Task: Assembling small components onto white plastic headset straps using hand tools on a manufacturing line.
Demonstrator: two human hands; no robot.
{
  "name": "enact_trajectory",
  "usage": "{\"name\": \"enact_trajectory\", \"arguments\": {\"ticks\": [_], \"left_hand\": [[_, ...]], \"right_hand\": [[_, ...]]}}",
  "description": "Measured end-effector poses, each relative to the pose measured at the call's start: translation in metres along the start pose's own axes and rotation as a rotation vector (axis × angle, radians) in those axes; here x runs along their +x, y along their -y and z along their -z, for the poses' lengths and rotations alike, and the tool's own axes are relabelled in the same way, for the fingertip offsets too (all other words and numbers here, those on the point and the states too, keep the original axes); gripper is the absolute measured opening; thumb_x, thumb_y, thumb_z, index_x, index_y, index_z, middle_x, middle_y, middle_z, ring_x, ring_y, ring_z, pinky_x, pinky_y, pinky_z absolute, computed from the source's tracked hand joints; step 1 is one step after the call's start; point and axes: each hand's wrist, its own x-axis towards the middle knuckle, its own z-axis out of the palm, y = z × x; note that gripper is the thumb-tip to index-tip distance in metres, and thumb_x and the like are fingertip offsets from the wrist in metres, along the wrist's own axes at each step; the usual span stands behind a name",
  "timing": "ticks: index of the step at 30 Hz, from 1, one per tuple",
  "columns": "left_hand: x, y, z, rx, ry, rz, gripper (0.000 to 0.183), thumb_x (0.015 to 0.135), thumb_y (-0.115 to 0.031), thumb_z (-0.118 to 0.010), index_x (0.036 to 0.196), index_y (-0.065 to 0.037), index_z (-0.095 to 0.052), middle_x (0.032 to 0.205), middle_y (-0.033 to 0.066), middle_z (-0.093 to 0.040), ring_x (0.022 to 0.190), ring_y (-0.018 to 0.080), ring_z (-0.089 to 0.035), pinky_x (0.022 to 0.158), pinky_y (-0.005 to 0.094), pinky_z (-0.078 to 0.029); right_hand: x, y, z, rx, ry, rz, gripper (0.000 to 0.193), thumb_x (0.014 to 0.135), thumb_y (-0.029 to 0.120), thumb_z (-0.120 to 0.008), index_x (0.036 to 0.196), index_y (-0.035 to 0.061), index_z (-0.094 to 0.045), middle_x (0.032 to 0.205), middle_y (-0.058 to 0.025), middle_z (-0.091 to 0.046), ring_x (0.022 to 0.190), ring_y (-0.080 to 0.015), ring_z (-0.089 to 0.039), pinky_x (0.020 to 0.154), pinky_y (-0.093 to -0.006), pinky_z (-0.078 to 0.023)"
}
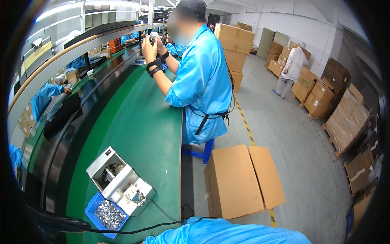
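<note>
A blue sleeve (227,233), apparently on my right arm, runs along the lower edge. Only a sliver of my right hand (104,242) shows past a dark band at the wrist; its fingers and anything in them are cut off. My left hand is out of view. Above the sleeve, on the green bench, a white machine (122,185) with an open hopper of small parts stands tilted in view. A blue bin (93,203) heaped with small shiny metal parts (109,214) sits against it, nearest to my right hand.
A black cable (138,231) crosses the green worktop (150,122). Beside the bench stands a large open carton (233,181). Farther along, a co-worker in blue (203,73) holds a small pale object (153,35) in raised hands. Another person (294,63) walks by stacked cartons.
</note>
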Motion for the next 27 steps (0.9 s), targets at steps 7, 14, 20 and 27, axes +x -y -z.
{"name": "enact_trajectory", "arguments": {"ticks": [7,14,20,27], "left_hand": [[0.0008,0.0015,0.001,-0.006,0.002,-0.001,0.015,0.1,-0.009,-0.056,0.102,0.002,-0.066,0.074,0.0009,-0.053,0.065,0.0106,-0.043,0.058,0.0246,-0.036],[0.0008,0.0,0.0021,0.017,-0.015,-0.004,0.016,0.101,-0.011,-0.057,0.103,0.003,-0.066,0.075,0.0018,-0.055,0.065,0.0111,-0.046,0.057,0.025,-0.038],[-0.0011,-0.006,-0.0011,0.036,-0.019,0.004,0.017,0.101,-0.011,-0.057,0.104,0.002,-0.066,0.074,0.0016,-0.055,0.064,0.0109,-0.046,0.057,0.025,-0.038],[0.0013,0.0032,0.0033,0.004,-0.018,0.001,0.016,0.1,-0.011,-0.057,0.104,0.002,-0.066,0.075,0.0016,-0.056,0.064,0.0106,-0.047,0.057,0.0239,-0.039]], "right_hand": [[0.0011,-0.0013,-0.0019,-0.006,-0.005,0.009,0.014,0.082,0.02,-0.063,0.081,0.0082,-0.07,0.077,-0.0107,-0.072,0.071,-0.0295,-0.07,0.064,-0.0405,-0.053],[0.002,-0.0027,-0.0047,-0.01,-0.015,0.016,0.016,0.083,0.021,-0.061,0.08,0.0082,-0.07,0.078,-0.0108,-0.072,0.072,-0.0299,-0.07,0.064,-0.041,-0.053],[0.0008,0.0012,-0.0021,-0.033,-0.027,0.03,0.016,0.083,0.021,-0.06,0.081,0.0086,-0.07,0.078,-0.0113,-0.072,0.072,-0.0308,-0.069,0.065,-0.0415,-0.053],[0.0022,-0.0002,-0.0041,0.008,-0.019,0.015,0.017,0.084,0.021,-0.059,0.08,0.0086,-0.07,0.078,-0.0115,-0.071,0.073,-0.031,-0.069,0.066,-0.042,-0.053]]}}
